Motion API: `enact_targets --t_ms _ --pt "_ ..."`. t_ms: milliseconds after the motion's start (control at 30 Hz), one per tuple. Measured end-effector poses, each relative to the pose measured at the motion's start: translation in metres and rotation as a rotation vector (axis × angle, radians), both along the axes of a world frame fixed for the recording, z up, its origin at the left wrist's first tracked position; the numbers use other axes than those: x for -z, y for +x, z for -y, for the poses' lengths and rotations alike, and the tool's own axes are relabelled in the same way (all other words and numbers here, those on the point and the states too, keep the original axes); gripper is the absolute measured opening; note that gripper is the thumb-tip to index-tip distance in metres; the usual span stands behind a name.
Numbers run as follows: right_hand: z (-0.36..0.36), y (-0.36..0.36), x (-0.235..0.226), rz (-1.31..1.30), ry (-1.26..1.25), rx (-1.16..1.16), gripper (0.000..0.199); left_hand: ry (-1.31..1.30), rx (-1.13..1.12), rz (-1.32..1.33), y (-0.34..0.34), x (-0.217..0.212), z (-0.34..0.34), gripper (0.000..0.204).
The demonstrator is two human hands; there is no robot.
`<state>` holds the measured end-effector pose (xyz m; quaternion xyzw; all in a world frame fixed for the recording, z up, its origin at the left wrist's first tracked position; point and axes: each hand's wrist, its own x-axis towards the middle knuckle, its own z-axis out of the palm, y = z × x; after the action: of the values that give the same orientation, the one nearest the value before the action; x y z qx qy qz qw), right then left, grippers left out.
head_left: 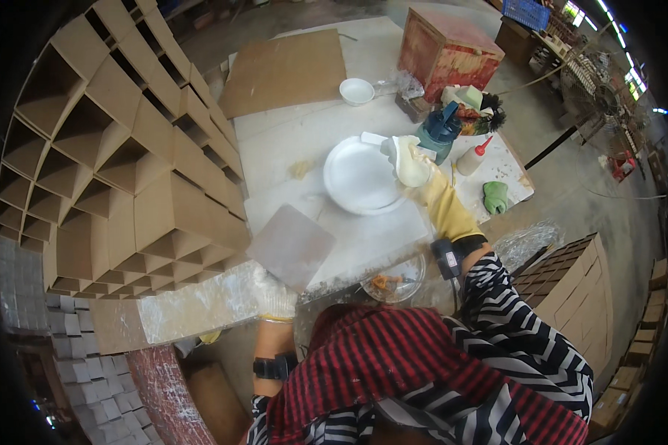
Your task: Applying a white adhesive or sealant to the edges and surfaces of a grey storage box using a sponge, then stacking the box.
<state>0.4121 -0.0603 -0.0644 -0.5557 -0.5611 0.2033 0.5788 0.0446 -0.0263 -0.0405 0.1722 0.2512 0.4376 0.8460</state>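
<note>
at the near edge of a white-topped worktable (269, 159), seen from above, a person in zigzag-striped sleeves and a red-and-black striped cloth (393, 371) works with 2 gloved hands. closest is the left hand (274, 294), in a white knit glove; it appears to pinch the near-left edge of a grey square panel (292, 246), its fingers mostly hidden beneath. the panel lies just ahead of that hand and slightly to its right, corner pointing toward the body; its sides look about equal, so no long axis stands out.

farther out, the right hand (414, 166), in a pale glove with a yellow cuff, is curled around a flat white strip (374, 139) that shows on both sides of the fist; what kind of tool it is, i cannot tell. a wide, shallow white bowl (360, 176) sits directly left of this fist, beyond the panel. so the left hand is nearer the panel, the right hand nearer the bowl.

right of the fist are a crumpled green cloth (495, 197), a squeeze bottle with a red nozzle (470, 161) and a teal jug (439, 133). a tall stack of cardboard dividers (137, 159) lines the left. farthest back on the table are a small white bowl (357, 91), a brown cardboard sheet (286, 72) and a scuffed red wooden box (453, 58).
</note>
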Motion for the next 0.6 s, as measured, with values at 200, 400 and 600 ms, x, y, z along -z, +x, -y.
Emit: enact_targets --t_ms 200,400,600 --pt "0.004 -0.021 -0.017 0.232 -0.146 0.127 0.053 -0.102 -0.015 -0.121 0.015 -0.026 -0.004 0.046" --pt "0.005 -0.061 -0.047 -0.554 0.038 -0.193 0.054 -0.058 0.018 -0.03 0.02 -0.044 -0.005 0.046" --pt "0.018 -0.103 -0.091 -0.86 -0.15 -0.402 0.053 -0.032 -0.038 0.066 0.009 -0.028 -0.016 0.049"
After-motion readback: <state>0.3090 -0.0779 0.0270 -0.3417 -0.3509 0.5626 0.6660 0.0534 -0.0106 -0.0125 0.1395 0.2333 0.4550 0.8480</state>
